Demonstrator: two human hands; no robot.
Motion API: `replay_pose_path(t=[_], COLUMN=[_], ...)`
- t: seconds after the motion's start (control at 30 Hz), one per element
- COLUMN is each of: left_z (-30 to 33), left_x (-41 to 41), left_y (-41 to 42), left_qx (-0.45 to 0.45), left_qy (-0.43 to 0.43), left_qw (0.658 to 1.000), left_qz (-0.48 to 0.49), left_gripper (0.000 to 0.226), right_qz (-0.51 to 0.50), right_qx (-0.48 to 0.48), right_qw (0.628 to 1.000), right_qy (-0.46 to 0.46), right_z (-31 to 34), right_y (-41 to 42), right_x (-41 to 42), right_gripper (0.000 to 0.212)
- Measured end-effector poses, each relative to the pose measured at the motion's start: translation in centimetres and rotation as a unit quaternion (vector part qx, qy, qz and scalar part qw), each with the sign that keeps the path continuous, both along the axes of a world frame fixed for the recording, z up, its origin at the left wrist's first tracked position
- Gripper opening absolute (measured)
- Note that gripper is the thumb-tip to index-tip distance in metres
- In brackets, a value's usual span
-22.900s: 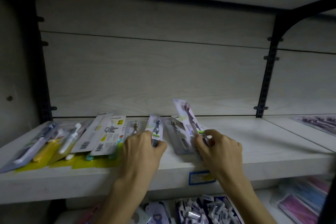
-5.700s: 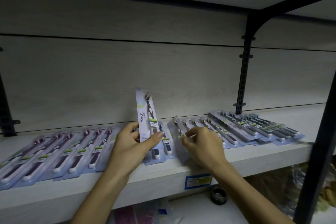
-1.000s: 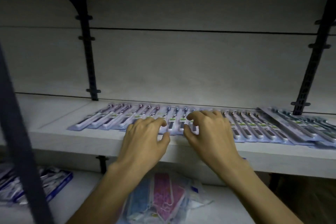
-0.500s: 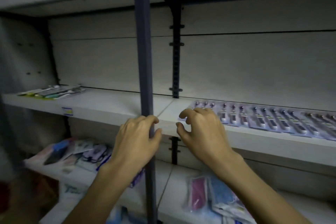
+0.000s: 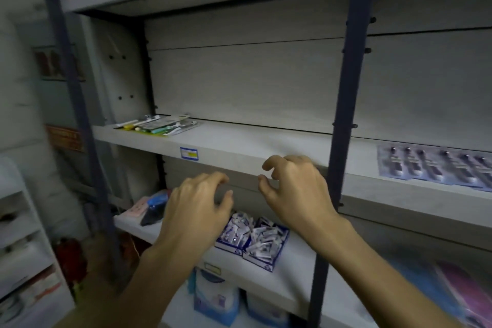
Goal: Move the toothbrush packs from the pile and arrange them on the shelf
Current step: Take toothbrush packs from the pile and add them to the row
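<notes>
Both hands are held up in front of the shelving, holding nothing. The left hand (image 5: 198,204) hangs in the air with its fingers loosely curled downward, below the front edge of the middle shelf (image 5: 266,149). The right hand (image 5: 295,189) is a little higher and to the right, its fingers also loosely bent, thumb and forefinger apart, just in front of the shelf edge; whether it touches the edge I cannot tell.

A small pile of toothbrush packs (image 5: 157,125) lies at the far left end of that shelf, near the back panel, mixed in colour with yellow and green showing. Well apart from it, at the right end past a dark upright post (image 5: 346,82), a row of toothbrush packs (image 5: 431,168) lies flat side by side, overlapping, reaching the right border of the view. The stretch of shelf between the pile and the row is bare white board. A blue-edged price label (image 5: 189,153) is stuck on the shelf's front edge, left of the hands.

On the lower shelf (image 5: 292,269), behind and below the hands, two blue boxes (image 5: 253,238) hold small white wrapped items. To the left of them lie a pink packet and something blue, blurred. Further down stand white and blue packages (image 5: 215,298). Another dark post (image 5: 74,93) stands at the left.
</notes>
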State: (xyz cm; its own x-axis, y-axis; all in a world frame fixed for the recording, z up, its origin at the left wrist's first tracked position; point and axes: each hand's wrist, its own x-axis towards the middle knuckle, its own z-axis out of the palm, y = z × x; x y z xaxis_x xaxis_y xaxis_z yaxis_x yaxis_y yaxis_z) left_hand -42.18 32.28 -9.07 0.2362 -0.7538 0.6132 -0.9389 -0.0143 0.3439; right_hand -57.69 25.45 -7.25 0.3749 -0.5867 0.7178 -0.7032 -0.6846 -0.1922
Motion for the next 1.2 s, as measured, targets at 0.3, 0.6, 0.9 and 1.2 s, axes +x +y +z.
replay_pose_path(t=[0.3, 0.6, 0.9, 1.2], left_z=[-0.2, 2.1, 1.2, 1.2], left_x=[11.2, 22.9, 34.3, 47.4], left_y=[-6.2, -14.8, -21.3, -27.4], left_qx=[-0.005, -0.011, -0.018, -0.037], left_qy=[0.004, 0.01, 0.016, 0.018], left_qw=[1.0, 0.999, 0.999, 0.997], left_qz=[0.026, 0.039, 0.02, -0.064], left_gripper=[0.024, 0.028, 0.025, 0.021], right_qz=[-0.001, -0.004, -0.019, -0.098], right_qx=[0.006, 0.021, 0.039, 0.081], right_qw=[1.0, 1.0, 0.999, 0.992], right_qy=[0.009, -0.006, 0.02, 0.012], right_z=[-0.1, 1.4, 1.2, 0.5], right_y=[-6.9, -15.7, -21.1, -25.1], right_x=[10.5, 22.1, 33.4, 45.8], right_gripper=[0.034, 0.032, 0.032, 0.031])
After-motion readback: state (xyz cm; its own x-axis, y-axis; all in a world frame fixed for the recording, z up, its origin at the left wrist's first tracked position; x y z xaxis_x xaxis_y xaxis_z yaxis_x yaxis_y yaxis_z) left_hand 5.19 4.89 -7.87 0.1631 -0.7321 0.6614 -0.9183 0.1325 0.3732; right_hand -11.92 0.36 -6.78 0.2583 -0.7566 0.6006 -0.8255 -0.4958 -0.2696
